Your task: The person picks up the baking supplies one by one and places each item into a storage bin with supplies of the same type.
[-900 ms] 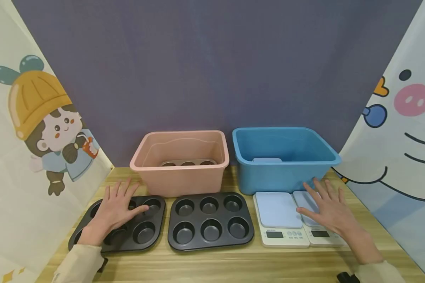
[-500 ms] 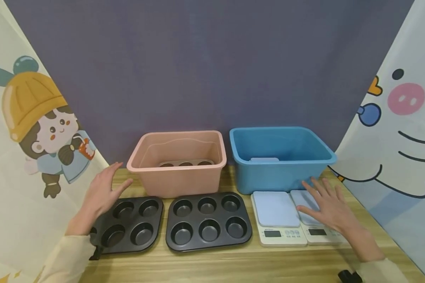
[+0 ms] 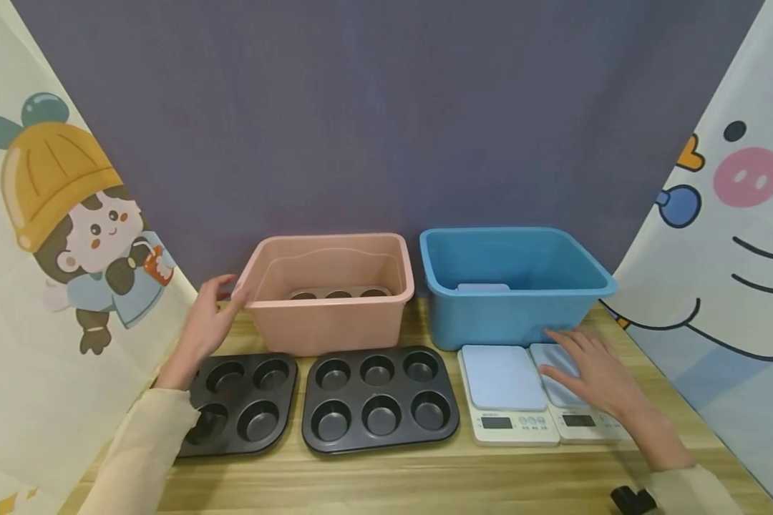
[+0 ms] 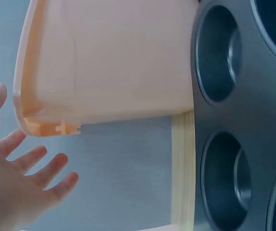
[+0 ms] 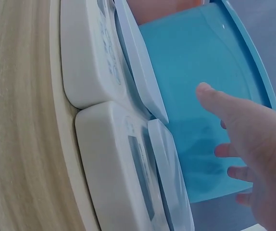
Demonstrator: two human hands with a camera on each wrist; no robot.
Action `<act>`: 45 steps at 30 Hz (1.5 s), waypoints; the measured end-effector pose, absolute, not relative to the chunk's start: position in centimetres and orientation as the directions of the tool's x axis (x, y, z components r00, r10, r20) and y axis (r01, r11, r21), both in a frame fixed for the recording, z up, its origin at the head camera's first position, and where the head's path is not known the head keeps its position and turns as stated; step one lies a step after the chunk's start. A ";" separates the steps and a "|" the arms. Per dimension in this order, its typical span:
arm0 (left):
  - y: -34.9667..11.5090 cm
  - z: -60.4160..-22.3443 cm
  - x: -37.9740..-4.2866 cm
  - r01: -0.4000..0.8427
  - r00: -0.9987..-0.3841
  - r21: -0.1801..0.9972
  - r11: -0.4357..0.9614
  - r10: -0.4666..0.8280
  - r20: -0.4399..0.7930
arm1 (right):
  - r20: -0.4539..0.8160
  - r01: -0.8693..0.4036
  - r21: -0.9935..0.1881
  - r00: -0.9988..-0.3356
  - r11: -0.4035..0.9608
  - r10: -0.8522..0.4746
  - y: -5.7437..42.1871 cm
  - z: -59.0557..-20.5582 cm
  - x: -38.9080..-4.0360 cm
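Note:
My left hand (image 3: 204, 323) is at the left front corner of a pink plastic tub (image 3: 328, 327), thumb overlapping the rim in the head view. In the left wrist view its fingers (image 4: 49, 171) are spread loosely beside the tub's corner and grip nothing. My right hand (image 3: 600, 373) hovers over the right-hand kitchen scale (image 3: 557, 372), fingers relaxed and holding nothing. A second kitchen scale (image 3: 504, 379) lies directly left of that one. Behind both scales stands a blue plastic tub (image 3: 509, 318); the right thumb (image 5: 212, 96) overlaps its wall in the right wrist view.
Two black muffin tins, a left one (image 3: 238, 400) and a middle one (image 3: 380, 386), lie in front of the pink tub. Another muffin tin (image 3: 325, 294) shows inside that tub, and a pale flat item (image 3: 483, 287) inside the blue one. A grey curtain (image 3: 386, 129) hangs behind.
My left hand has lifted away from over the left muffin tin and moved up to the pink tub's left rim. The right hand stays over the right scale, its fingers drawn closer together.

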State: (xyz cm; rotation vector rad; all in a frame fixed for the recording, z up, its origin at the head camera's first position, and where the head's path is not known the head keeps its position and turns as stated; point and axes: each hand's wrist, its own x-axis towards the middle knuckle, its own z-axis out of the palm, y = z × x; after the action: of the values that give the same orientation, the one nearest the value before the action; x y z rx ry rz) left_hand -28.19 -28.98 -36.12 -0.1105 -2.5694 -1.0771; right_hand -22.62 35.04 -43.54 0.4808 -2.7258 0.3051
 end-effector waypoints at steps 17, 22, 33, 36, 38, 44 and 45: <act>-27.5 -37.4 -30.2 0.161 -0.982 0.865 0.475 -0.011 0.189 | 0.412 -0.429 -0.288 -0.863 0.856 -0.294 34.2 -43.9 -23.0; -26.6 -36.9 -29.8 0.149 -0.984 0.912 0.383 -0.035 0.175 | 0.387 -0.417 -0.377 -0.882 0.827 -0.268 33.8 -43.6 -23.0; -27.0 -38.5 -30.2 0.156 -0.972 0.924 0.348 -0.111 0.206 | 0.356 -0.412 -0.400 -0.893 0.819 -0.275 31.8 -42.9 -23.9; -27.0 -38.7 -30.1 0.163 -0.967 0.926 0.341 -0.131 0.219 | 0.381 -0.434 -0.400 -0.880 0.808 -0.284 31.2 -42.8 -24.1; -26.9 -38.9 -30.3 0.170 -0.964 0.926 0.336 -0.140 0.228 | 0.393 -0.445 -0.409 -0.874 0.797 -0.287 30.7 -42.8 -24.2; -26.5 -39.5 -30.9 0.188 -0.957 0.936 0.298 -0.159 0.243 | 0.382 -0.466 -0.444 -0.871 0.766 -0.309 29.5 -42.8 -24.7; -26.4 -39.6 -31.0 0.190 -0.956 0.939 0.287 -0.162 0.243 | 0.374 -0.467 -0.446 -0.872 0.763 -0.316 29.3 -42.8 -24.8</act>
State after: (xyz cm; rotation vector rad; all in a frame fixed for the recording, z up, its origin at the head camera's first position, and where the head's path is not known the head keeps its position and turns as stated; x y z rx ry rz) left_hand -30.98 -26.42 -39.60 -0.0256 -2.2686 -1.7171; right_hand -24.81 29.27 -42.77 0.6094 -2.6832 0.7863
